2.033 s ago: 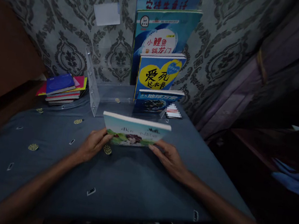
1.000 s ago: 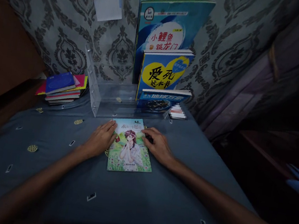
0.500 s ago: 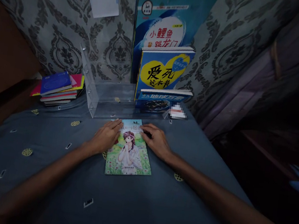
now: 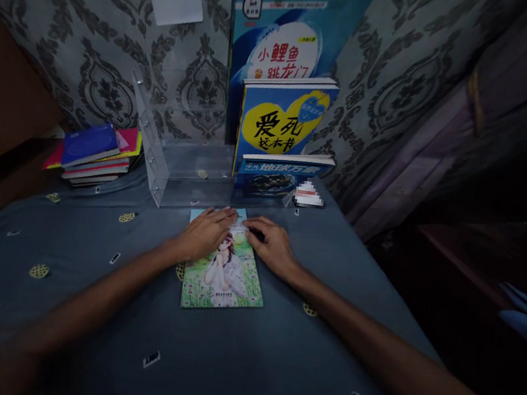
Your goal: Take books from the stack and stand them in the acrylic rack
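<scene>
A thin book with a drawn figure in a green meadow on its cover lies flat on the blue-grey cloth. Across its upper left part rests my left hand, fingers stretched out flat and covering much of the title. My right hand is at the book's upper right edge, its fingers extended and slightly bent over the border, the thumb apart below them. Neither hand grips the book. Just beyond the book's top edge stands a clear stepped book rack.
On the rack's right side stand a blue book with a yellow heart, a lower blue book and a large teal book. A pile of books sits at the left. A patterned wall is behind; a tied curtain hangs right.
My left hand has slid rightward across the book's cover, now hiding most of the title. My right hand stays at the upper right edge. The camera view has shifted slightly.
</scene>
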`<state>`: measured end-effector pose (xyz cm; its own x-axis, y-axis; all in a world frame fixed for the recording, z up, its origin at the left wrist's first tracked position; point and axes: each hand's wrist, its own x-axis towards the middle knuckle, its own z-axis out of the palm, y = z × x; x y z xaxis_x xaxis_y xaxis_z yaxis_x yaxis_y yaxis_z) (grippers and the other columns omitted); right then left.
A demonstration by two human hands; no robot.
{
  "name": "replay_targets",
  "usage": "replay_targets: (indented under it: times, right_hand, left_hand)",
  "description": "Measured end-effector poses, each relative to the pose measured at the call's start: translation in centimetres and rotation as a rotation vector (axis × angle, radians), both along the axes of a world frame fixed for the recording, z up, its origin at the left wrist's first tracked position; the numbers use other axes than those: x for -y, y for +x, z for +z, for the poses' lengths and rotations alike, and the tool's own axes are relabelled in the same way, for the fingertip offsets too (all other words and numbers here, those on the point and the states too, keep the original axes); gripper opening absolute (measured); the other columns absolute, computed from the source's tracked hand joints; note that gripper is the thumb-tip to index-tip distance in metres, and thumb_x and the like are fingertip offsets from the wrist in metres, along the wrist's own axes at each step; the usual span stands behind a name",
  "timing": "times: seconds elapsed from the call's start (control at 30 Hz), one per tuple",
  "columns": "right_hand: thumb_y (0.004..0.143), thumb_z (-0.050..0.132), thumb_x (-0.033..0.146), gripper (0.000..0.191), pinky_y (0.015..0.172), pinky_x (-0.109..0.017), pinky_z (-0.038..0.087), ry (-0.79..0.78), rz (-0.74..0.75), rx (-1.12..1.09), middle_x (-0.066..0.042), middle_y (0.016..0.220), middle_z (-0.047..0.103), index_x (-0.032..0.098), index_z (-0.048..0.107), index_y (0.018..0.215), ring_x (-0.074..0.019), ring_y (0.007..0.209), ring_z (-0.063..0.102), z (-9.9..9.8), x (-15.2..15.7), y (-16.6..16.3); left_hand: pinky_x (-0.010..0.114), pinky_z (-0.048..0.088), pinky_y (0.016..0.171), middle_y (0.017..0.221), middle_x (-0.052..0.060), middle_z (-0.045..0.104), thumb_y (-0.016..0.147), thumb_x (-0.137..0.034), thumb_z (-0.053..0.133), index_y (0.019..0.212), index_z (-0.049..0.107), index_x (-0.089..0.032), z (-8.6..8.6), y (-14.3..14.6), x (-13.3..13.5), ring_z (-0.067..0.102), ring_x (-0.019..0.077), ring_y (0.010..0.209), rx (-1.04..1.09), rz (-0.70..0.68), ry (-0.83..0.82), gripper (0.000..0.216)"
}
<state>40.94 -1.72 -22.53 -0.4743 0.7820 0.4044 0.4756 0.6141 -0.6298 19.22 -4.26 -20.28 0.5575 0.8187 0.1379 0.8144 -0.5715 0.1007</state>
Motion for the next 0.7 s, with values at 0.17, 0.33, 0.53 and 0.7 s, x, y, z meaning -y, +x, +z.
replay_targets:
  times: [0.17,0.33,0.53,0.7]
  right_hand:
    - [0.088,0.053,0.012,0.032,0.083,-0.036,0.054,-0.009,-0.027,0.009,-0.009,0.1,0.075,0.02,0.076,0.108,-0.0238,0.092,0.069,0.5,0.4,-0.1]
    - [0.088,0.052,0.012,0.029,0.083,-0.036,0.053,-0.002,-0.042,-0.014,-0.007,0.097,0.074,0.02,0.074,0.105,-0.023,0.088,0.067,0.4,0.4,0.0]
    - [0.091,0.049,0.016,0.028,0.083,-0.035,0.054,-0.032,-0.044,-0.042,-0.007,0.102,0.076,0.02,0.07,0.11,-0.0219,0.091,0.069,0.1,0.3,0.2]
    - [0.093,0.047,0.017,0.033,0.085,-0.037,0.056,-0.066,-0.069,-0.108,-0.008,0.11,0.076,0.02,0.061,0.122,-0.0226,0.095,0.072,-0.5,0.1,0.4]
  left_hand:
    - [0.047,0.033,0.119,0.155,0.014,0.048,0.104,-0.026,0.032,0.148,0.047,-0.015,-0.5,1.0,-1.1,0.041,0.0221,0.147,0.036,-0.036,-0.005,0.047]
    - [0.047,0.035,0.118,0.156,0.013,0.047,0.105,-0.028,0.032,0.147,0.047,-0.014,-0.3,1.4,-1.6,0.039,0.0226,0.148,0.046,-0.06,-0.021,0.047]
    - [0.047,0.034,0.119,0.156,0.012,0.047,0.105,-0.028,0.033,0.146,0.048,-0.014,-0.2,1.5,-1.7,0.038,0.0225,0.149,0.058,-0.056,-0.047,0.046]
    - [0.047,0.033,0.119,0.144,0.009,0.061,0.103,-0.021,0.037,0.138,0.058,-0.02,0.6,1.3,-0.9,0.046,0.0223,0.143,0.101,-0.144,0.0,0.04]
